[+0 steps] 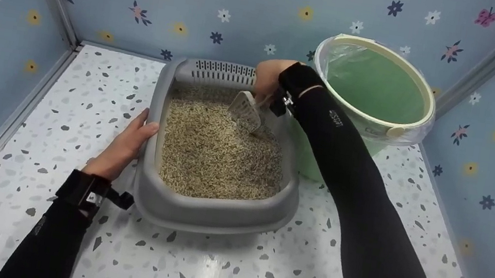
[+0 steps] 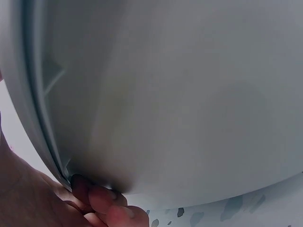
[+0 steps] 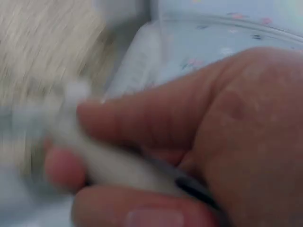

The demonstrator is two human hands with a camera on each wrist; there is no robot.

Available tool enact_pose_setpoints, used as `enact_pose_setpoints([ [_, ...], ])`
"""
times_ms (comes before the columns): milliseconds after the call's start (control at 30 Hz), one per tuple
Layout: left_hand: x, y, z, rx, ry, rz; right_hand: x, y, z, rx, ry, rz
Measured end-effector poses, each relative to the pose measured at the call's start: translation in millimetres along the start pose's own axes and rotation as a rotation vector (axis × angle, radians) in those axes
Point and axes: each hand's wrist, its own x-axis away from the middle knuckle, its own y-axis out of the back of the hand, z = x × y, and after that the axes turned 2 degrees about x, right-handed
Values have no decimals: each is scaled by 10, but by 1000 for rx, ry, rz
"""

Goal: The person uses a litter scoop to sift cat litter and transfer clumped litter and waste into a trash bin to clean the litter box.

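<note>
A grey litter box (image 1: 216, 215) stands on the floor, holding tan pellet litter (image 1: 206, 152). My left hand (image 1: 126, 148) grips its left rim, thumb on top. In the left wrist view the curled fingers (image 2: 120, 213) sit under the rim against the outer wall (image 2: 189, 104). At the box's back right corner, my right hand (image 1: 269, 78) holds a pale slotted litter scoop (image 1: 247, 109) by its handle (image 3: 123, 170). The scoop's head is tilted and its lower edge meets the litter. Motion blurs the scoop in the right wrist view.
Close by the box's right side stands a light green bin (image 1: 378, 87) with a cream rim and a clear plastic liner. My right forearm crosses in front of it. Flowered panels (image 1: 247, 6) enclose the speckled white floor (image 1: 227, 273) at the back and both sides.
</note>
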Motion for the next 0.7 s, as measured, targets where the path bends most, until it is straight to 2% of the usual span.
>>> enact_pose_setpoints([
  [100, -5, -13, 1, 26, -5, -1, 39, -61, 122, 154, -106, -66],
  [167, -8, -20, 2, 36, -9, -5, 51, -107, 213, 304, -137, -95],
  [233, -6, -23, 1, 39, -11, -9, 54, -135, 280, 385, -145, -74],
  [367, 1, -15, -4, 21, -2, -10, 9, -170, 274, 372, -139, -47],
  [600, 6, -8, -5, 18, 6, -10, -143, -299, 110, 446, -132, -230],
  [700, 6, -10, 6, 23, 2, -12, -225, -321, 70, 446, -130, -256],
])
